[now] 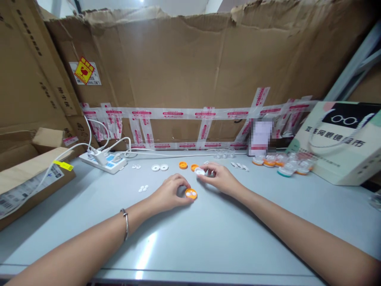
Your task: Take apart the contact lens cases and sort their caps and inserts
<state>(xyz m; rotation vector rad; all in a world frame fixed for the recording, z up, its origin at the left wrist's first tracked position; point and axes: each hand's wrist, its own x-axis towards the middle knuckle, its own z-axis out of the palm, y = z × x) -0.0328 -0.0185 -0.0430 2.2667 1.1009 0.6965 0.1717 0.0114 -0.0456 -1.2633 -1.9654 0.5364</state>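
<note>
My left hand (171, 192) is closed, its thumb and fingers around the edge of a shallow orange round cap (191, 197) at the middle of the table. Small white discs (188, 194) lie inside that cap. To the right and a little farther back, my right hand (220, 177) pinches a white round cap (199, 171) just above the table. Behind it, partly covered, is a second orange cap (193, 167), with another orange cap (183, 165) to its left. Two white ringed caps (160, 168) lie beyond my left hand. Several small white discs (143, 188) rest left of it.
A white power strip (104, 162) with cables and an open cardboard box (32, 178) stand left. Small white parts (239, 166), clear pieces (224, 153), a phone (260, 137), stacked clear round cases (293, 163) and a paper bag (339, 143) are right. Large cardboard (178, 71) walls the back.
</note>
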